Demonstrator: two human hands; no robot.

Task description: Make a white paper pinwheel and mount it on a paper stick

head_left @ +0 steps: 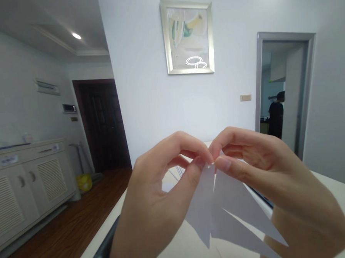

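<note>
White paper (227,203) hangs in pointed flaps below my fingertips, above the table. My left hand (164,187) pinches its top edge between thumb and index finger. From the other side, my right hand (258,163) grips the same top edge with thumb and index finger. The fingertips of both hands meet at the paper's peak. Narrow gaps show between the flaps, which spread downward and to the right. The fingertips hide how the paper is joined at the top.
A pale table (332,190) lies under my hands. Thin dark lines and a dark-edged object behind the paper are partly hidden. Across the room are a white cabinet (44,178), a yellow bucket (84,182), a framed picture (189,37) and a doorway with a person (276,116) beyond.
</note>
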